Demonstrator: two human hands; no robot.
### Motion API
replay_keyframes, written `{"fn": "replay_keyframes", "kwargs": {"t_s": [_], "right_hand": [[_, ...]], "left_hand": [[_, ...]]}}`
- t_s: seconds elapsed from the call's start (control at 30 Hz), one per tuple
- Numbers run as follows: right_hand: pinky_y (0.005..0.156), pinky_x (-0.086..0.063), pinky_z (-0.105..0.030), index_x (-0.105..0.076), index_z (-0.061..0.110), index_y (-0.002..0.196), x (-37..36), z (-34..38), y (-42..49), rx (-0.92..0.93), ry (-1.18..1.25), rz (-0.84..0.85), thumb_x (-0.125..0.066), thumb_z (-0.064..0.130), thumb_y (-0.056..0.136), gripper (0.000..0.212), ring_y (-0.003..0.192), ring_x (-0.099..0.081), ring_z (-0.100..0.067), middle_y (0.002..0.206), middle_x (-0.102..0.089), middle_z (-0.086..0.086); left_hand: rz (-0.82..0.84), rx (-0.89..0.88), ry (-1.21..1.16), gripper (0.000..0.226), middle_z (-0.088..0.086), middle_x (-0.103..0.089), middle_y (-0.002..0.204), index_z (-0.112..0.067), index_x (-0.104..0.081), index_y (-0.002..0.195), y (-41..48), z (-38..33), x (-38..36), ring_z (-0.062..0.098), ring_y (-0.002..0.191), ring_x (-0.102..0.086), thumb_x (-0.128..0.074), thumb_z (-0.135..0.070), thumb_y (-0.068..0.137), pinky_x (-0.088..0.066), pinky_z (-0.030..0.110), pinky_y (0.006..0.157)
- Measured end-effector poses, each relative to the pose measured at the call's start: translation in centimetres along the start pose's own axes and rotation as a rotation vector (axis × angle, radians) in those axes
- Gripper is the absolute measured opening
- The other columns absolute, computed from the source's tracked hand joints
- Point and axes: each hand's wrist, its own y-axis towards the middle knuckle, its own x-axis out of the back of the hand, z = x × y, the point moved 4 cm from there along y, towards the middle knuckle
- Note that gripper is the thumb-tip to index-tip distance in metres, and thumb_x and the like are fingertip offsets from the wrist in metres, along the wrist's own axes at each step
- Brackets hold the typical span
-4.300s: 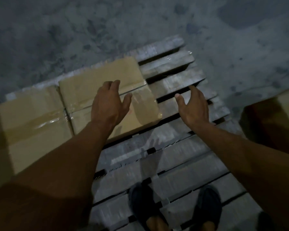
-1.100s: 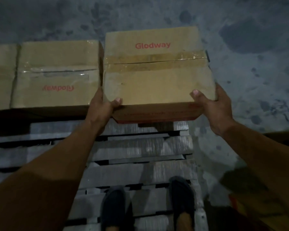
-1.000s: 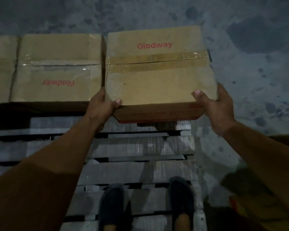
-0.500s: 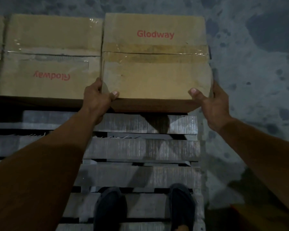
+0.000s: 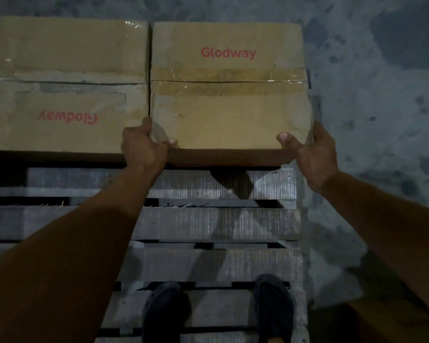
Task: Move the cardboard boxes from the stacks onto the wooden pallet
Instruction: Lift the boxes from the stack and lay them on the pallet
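1. Standing on the near slats of the wooden pallet, a person reaches both bare arms toward its far end. The left shoe and right shoe, both dark, rest on the slats.
2. The held box, brown cardboard, sits at the far right corner of the pallet. Its right side runs roughly along the pallet's right edge. Whether its base is fully down on the boards cannot be told; a dark shadow lies under its near edge.
3. The left hand is clamped on the box's near left corner. The thumb lies on the top face and the fingers go down along the left side.
4. The right hand is clamped on the near right corner. The thumb lies on the top face and the fingers wrap round the right side.
5. A strip of tape runs across the top of the held box, over the flap seam. Red "Glodway" lettering sits beyond it.
6. The neighbouring box stands on the far end of the pallet, just left of the held box. Their sides are touching or nearly so. Its red lettering reads upside down from the near end of the pallet.
7. The concrete floor, grey and blotched with dark patches, surrounds the pallet beyond and to the right.
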Motion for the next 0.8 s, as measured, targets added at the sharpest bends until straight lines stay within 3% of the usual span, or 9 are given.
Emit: {"fn": "replay_keyframes", "kwargs": {"t_s": [0.1, 0.23, 0.43, 0.63, 0.8], "right_hand": [[0.106, -0.049, -0.035, -0.055, 0.015, 0.139, -0.2, -0.5, 0.0, -0.012, -0.07, 0.013, -0.081, 0.031, 0.084, 0.063, 0.117, -0.06, -0.017, 0.123, -0.064, 0.004], [0.108, -0.046, -0.037, -0.051, 0.016, 0.142, -0.4, -0.8, -0.2, -0.032, -0.149, 0.015, -0.08, 0.04, 0.084, 0.069, 0.122, -0.057, -0.019, 0.133, -0.062, 0.0], [0.1, -0.045, -0.03, -0.052, 0.013, 0.136, -0.6, -0.8, -0.5, -0.081, -0.316, -0.02, -0.077, 0.044, 0.085, 0.065, 0.123, -0.057, -0.028, 0.133, -0.062, -0.008], [0.106, -0.046, -0.045, -0.042, 0.005, 0.144, -0.8, -0.2, -0.6, -0.146, -0.472, -0.022, -0.075, 0.049, 0.086, 0.08, 0.13, -0.051, -0.036, 0.143, -0.053, -0.018], [0.106, -0.044, -0.046, -0.037, 0.004, 0.147, 0.4, 1.7, -3.6, -0.076, -0.546, -0.1, -0.067, 0.047, 0.092, 0.077, 0.13, -0.05, -0.038, 0.144, -0.049, -0.02]], "left_hand": [[-0.033, 0.001, 0.099, 0.098, 0.017, -0.061, 0.126, -0.013, -0.055, 0.14, 0.6, 0.7, -0.2, 0.035, 0.112, -0.061, -0.071, -0.064, 0.057, -0.053, 0.044, 0.1], [-0.067, 0.036, 0.222, 0.079, 0.023, -0.041, 0.138, -0.015, -0.045, 0.15, -1.2, -1.4, -0.1, 0.04, 0.127, -0.044, -0.082, -0.031, 0.081, -0.04, 0.039, 0.11], [-0.094, 0.05, 0.329, 0.061, 0.024, -0.038, 0.136, -0.016, -0.053, 0.14, -2.1, -1.8, -0.2, 0.044, 0.128, -0.034, -0.078, -0.024, 0.085, -0.036, 0.044, 0.103], [-0.048, -0.064, 0.428, 0.075, 0.024, -0.036, 0.139, -0.01, -0.038, 0.148, -2.4, -2.7, -0.1, 0.043, 0.127, -0.038, -0.078, -0.017, 0.085, -0.039, 0.048, 0.104], [0.023, -0.288, 0.404, 0.062, 0.022, -0.045, 0.143, -0.007, -0.04, 0.15, -4.8, -4.6, 0.9, 0.038, 0.128, -0.045, -0.063, -0.031, 0.097, -0.038, 0.042, 0.105]]}}
